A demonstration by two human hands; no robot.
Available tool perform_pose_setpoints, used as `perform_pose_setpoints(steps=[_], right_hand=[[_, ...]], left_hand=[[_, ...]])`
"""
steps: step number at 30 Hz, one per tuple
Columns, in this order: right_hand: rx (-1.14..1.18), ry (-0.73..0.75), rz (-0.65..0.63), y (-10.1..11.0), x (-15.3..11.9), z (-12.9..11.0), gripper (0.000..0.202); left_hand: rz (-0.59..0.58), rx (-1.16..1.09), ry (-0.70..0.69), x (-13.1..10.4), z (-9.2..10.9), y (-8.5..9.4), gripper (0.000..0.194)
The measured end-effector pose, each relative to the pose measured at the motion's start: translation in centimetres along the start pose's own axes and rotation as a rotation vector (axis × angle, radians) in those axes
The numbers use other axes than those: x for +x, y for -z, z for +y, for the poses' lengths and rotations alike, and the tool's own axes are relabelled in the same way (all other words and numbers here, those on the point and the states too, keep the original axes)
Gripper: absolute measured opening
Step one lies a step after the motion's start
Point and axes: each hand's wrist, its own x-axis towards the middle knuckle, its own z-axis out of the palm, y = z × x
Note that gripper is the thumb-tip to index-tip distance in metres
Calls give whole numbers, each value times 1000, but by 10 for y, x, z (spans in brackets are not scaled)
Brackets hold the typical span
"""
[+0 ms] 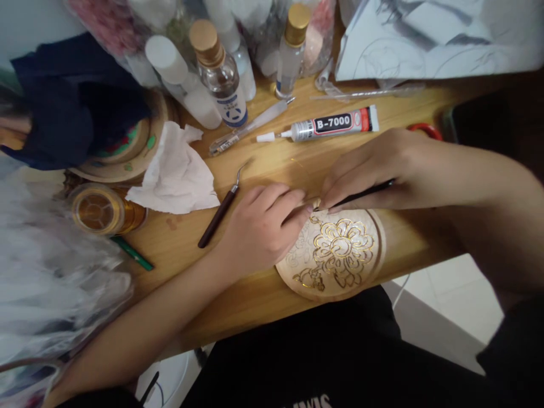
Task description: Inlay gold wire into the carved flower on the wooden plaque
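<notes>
A round wooden plaque (323,283) lies at the table's front edge, with a flower pattern outlined in gold wire (342,245) and pencil-like lines at its left. My left hand (272,224) rests over the plaque's far left edge, fingers bent and thumb on the rim. In my right hand (365,170) is a slim black tool (369,192), pinched between thumb and fingers. Its tip points at the far rim, close to my left thumb; the fingers partly hide it, so its exact kind is unclear. Both hands nearly meet there.
Beyond the hands lie a B-7000 glue tube (335,123), a clear pen (250,127) and a dark-handled hooked tool (221,212). Bottles (221,73) and a crumpled tissue (176,170) stand behind. At left are a spool of gold wire (97,209) and plastic bags (51,272).
</notes>
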Motion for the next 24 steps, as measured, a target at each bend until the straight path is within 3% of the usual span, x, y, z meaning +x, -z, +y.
perform_pose_setpoints(steps=[3,6,10,13,18,24], right_hand=[[-24,-14,74,-4,-11,-5,18],[-74,-78,242,-13,-26,-18,15],[-137,-204,463,-35,-41,-32,13],[-247,-157,546,-55,-42,-34,18],[-722,-242,420,-70,-35,-29,28],[-864,-241,379,-73,-34,-28,32]], left_hand=[[10,-13,3,0,1,-1,18],[22,-18,2,0,1,-1,19],[25,-27,4,-1,1,-1,21],[23,-15,1,-2,0,-1,21],[37,-11,0,-4,1,-3,23],[42,-11,10,-2,2,-2,23]])
